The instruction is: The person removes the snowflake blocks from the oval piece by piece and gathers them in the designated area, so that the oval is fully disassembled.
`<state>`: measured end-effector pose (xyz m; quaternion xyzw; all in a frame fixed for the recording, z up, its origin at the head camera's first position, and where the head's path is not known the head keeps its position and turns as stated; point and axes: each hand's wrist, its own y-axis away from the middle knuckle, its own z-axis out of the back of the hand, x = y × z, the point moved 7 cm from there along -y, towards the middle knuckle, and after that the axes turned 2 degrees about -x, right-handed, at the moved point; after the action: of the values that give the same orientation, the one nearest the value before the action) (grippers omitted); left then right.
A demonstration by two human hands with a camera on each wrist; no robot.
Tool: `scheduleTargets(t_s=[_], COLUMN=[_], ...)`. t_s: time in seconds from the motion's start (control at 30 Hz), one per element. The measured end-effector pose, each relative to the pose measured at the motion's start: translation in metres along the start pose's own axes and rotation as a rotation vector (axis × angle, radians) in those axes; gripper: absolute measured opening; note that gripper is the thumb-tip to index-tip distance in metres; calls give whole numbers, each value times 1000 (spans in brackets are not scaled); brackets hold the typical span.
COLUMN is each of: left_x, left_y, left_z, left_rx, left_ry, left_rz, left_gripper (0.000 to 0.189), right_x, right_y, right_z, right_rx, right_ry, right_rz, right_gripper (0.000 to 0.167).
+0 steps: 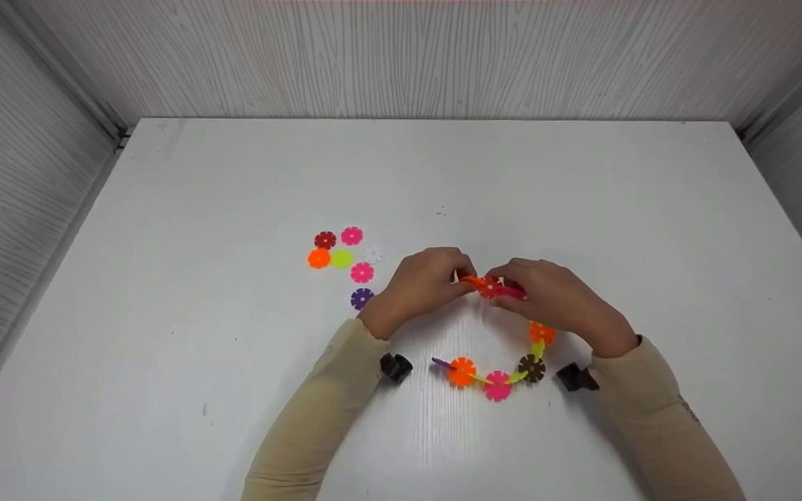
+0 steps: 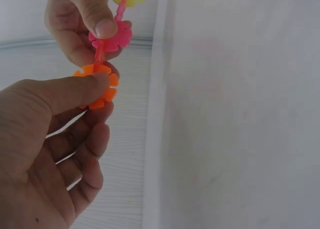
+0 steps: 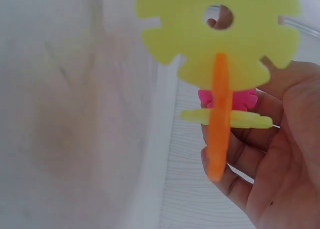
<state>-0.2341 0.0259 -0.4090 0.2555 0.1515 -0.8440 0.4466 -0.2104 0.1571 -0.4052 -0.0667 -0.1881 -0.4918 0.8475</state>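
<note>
A chain of notched, flower-shaped plastic discs in bright colours (image 1: pixel 498 386) curved from a person's two hands toward the near side of a white tabletop (image 1: pixel 234 390). The step in hand appeared to be joining a bright-orange notched plastic disc (image 2: pixel 111 93) to the translucent red disc (image 2: pixel 99 53) beside it; the next move seemed to call for seating slot squarely in slot. The left hand (image 1: pixel 425 280) pinched the orange piece, its lower fingers loosely bent. The right hand (image 1: pixel 555 296) gripped a hot-pink disc (image 2: pixel 118 38), thumb against its face. Seven loose plastic discs (image 1: pixel 342 259) lay near the left wrist.
</note>
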Motion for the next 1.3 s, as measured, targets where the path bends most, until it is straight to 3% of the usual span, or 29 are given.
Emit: scheduleTargets(t_s=[0.4, 0.83, 1.07, 1.3], left_x=[-3, -3, 12, 41], left_y=[1, 3, 5, 17], left_z=[4, 9, 20, 53], left_rx=[-45, -44, -10, -53], left_ry=[29, -18, 75, 170], left_rz=[-42, -46, 75, 160], left_gripper=[15, 20, 21, 23], right_x=[2, 3, -2, -6], right_y=[0, -1, 0, 0], right_z=[3, 5, 7, 8], right_rx=[-61, -108, -107, -76], right_ry=[24, 79, 82, 88], right_rz=[38, 53, 22, 3], right_gripper=[43, 40, 43, 44])
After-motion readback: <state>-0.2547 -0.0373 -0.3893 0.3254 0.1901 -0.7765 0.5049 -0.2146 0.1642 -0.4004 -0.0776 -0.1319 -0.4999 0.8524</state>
